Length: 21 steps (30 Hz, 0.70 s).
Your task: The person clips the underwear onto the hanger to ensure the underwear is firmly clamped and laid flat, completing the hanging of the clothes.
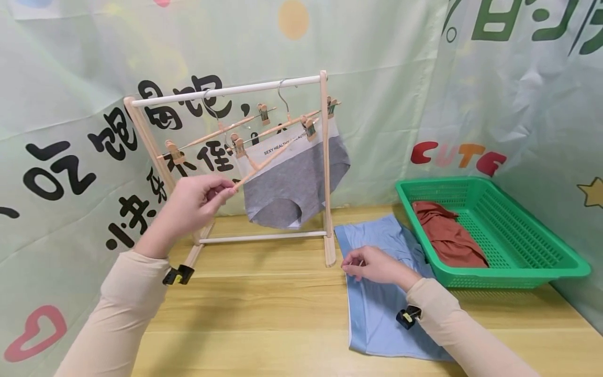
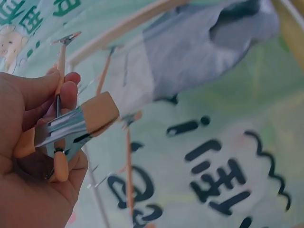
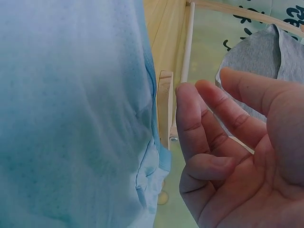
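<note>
My left hand [image 1: 195, 201] grips one end of a wooden clip hanger [image 1: 261, 166], which slants up to the right before the rack. A wooden clip [image 2: 99, 114] of that hanger sticks out from the fingers in the left wrist view. Behind it, grey briefs [image 1: 278, 183] with a white waistband hang from another clip hanger [image 1: 278, 127] on the rack. My right hand [image 1: 374, 267] hovers over blue underpants [image 1: 377, 319] spread on the table. Its fingers are loosely bent and hold nothing in the right wrist view, beside the blue fabric [image 3: 80, 114].
A wooden rack with a white top bar [image 1: 235, 90] stands at the back of the table [image 1: 245, 314]. Another clip hanger [image 1: 207, 137] hangs at its left, bearing no garment. To the right, a green basket [image 1: 513, 272] contains a reddish-brown garment [image 1: 447, 235]. Printed cloth surrounds the table.
</note>
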Motion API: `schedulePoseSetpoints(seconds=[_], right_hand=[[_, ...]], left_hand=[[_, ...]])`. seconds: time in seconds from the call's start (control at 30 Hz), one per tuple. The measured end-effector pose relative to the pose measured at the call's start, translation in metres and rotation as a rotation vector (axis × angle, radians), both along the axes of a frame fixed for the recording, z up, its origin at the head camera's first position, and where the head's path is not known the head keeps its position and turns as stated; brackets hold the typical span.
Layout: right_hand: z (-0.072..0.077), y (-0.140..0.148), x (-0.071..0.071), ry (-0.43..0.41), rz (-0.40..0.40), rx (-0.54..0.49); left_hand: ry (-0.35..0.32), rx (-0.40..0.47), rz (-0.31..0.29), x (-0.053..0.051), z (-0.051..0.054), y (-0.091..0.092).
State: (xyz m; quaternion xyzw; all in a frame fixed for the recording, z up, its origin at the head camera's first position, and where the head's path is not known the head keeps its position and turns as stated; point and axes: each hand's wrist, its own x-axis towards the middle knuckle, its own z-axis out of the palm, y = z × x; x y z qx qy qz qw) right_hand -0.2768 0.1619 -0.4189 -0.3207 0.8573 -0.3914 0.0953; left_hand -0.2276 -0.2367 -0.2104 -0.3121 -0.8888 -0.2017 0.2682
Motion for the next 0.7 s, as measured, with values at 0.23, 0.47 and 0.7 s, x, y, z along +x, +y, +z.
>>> schedulePoseSetpoints(seconds=[0.23,0.47,0.7], right_hand=[[-0.001,0.004,0.001,-0.003,-0.002,0.007],[-0.004,0.009,0.004,-0.011,-0.023,0.026],[-0.005,0.013,0.004,-0.011,-0.016,0.021]], left_hand=[[-0.210,0.050,-0.031,-0.006,-0.036,0.022],[-0.395,0.134,-0.066,-0.009,-0.083,0.051],[-0.535,0.207,-0.088,-0.008,-0.132,0.079]])
